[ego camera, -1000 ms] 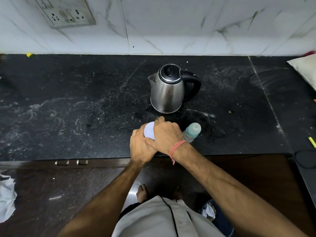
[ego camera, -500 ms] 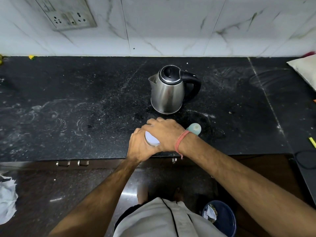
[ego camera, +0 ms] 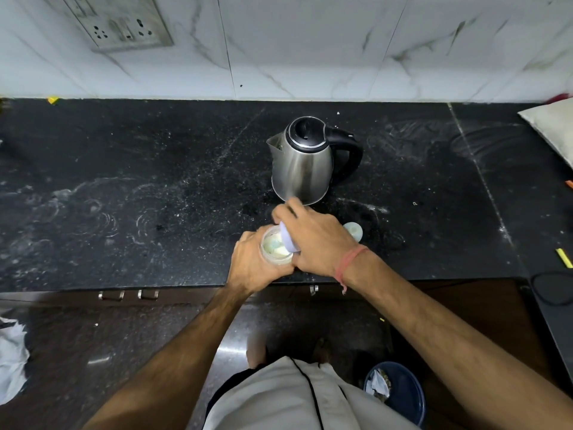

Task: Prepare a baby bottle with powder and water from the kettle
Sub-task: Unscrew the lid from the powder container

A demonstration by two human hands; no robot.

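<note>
Between hands [ego camera: 280, 254]: powder jar [ego camera: 276, 248], lid [ego camera: 288, 240] tilted off

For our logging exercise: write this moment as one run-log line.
left hand: grips powder jar | right hand: lifts lid off, tilted | jar: open | baby bottle: upright on counter | kettle: untouched

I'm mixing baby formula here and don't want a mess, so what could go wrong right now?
1. The open powder jar sits near the counter edge; a nudge could tip it.
2. The right hand holds the lid tilted over it; clinging powder may scatter.
3. The baby bottle stands beside that wrist and could be knocked.
</note>
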